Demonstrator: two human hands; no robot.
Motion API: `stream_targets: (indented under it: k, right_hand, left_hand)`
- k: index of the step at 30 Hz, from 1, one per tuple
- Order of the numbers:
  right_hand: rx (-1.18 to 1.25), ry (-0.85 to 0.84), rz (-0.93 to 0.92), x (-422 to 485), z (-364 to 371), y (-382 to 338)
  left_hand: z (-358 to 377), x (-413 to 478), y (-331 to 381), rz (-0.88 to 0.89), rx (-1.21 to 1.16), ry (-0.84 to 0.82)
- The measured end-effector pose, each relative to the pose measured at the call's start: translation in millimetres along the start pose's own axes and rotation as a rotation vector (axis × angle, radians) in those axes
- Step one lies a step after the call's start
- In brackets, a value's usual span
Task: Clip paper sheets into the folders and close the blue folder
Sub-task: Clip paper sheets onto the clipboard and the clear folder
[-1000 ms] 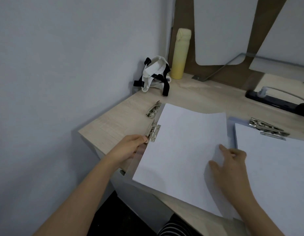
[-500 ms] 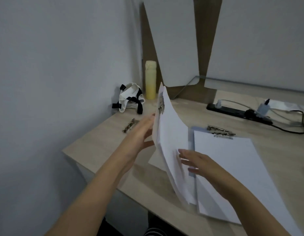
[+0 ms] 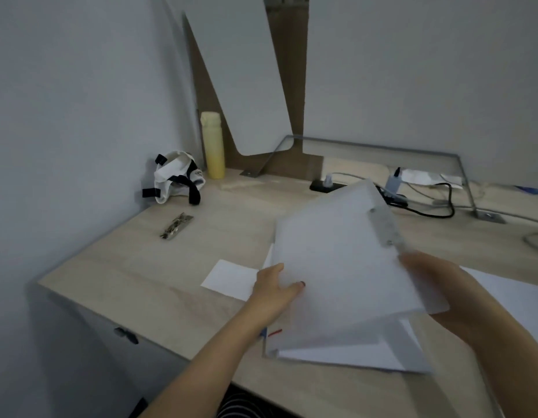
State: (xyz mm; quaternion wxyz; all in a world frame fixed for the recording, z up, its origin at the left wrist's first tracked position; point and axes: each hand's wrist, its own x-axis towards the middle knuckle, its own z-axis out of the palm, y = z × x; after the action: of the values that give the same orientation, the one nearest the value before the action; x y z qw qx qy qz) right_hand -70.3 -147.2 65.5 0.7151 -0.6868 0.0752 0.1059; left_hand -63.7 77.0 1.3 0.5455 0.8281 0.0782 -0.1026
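- Since half a second ago, folder cover (image 3: 337,267) swings from near upright to slanting over toward the right; both hands go with it.
- Head view, left hand (image 3: 273,292): pinches the cover's left edge, thumb on top, other fingers hidden beneath.
- Right hand (image 3: 436,285): under the cover's right edge, blurred, fingers hidden. Can't tell whether it grips or just props.
- Cover is pale, translucent and tilted: near edge down at the stack, far edge raised. Clip strip (image 3: 385,226) shows through near its far right edge.
- Paper sheets (image 3: 346,356) lie inside the folder below the cover, near the front edge of the table (image 3: 135,276), centre-right.
- Can't tell by colour whether it's the blue folder.
- Loose sheet (image 3: 231,279): flat on the table just left of the folder, partly behind the left hand.
- Second white sheet (image 3: 520,300): far right, beyond the right forearm.
- Spare clip (image 3: 176,226): alone on the table, well apart, back left.
- Back corner: white bag with black straps (image 3: 177,179), contents not visible; yellow bottle (image 3: 213,146) upright just beside it.
- Power strip (image 3: 326,186) with plugs and cables along the back.
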Motion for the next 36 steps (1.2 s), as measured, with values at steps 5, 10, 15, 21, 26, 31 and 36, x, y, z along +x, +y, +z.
stream_targets:
  k: [5,10,15,21,26,31,36]
  right_hand:
    - [-0.314,0.169,0.117,21,-25,44]
    - [-0.526,0.238,0.200,36,-31,74]
    - [-0.447,0.204,0.225,31,-31,71]
    - [-0.204,0.140,0.093,17,-18,53]
    - [0.117,0.049,0.017,18,22,41]
    - [0.284,0.024,0.047,28,108,58]
    - [0.270,-0.238,0.102,17,193,75]
  left_hand:
    - [3,-2,-12,-0.111,-0.146,0.003]
    - [7,-4,-19,-0.206,-0.280,-0.086]
    - [8,-11,-16,-0.129,-0.410,-0.049]
    - [-24,-16,-7,-0.042,-0.497,-0.023]
    - [-78,-32,-11,-0.015,-0.932,-0.059]
    - [-117,-63,-40,0.198,-1.407,-0.080]
    - [-128,-80,-77,0.108,-1.222,0.351]
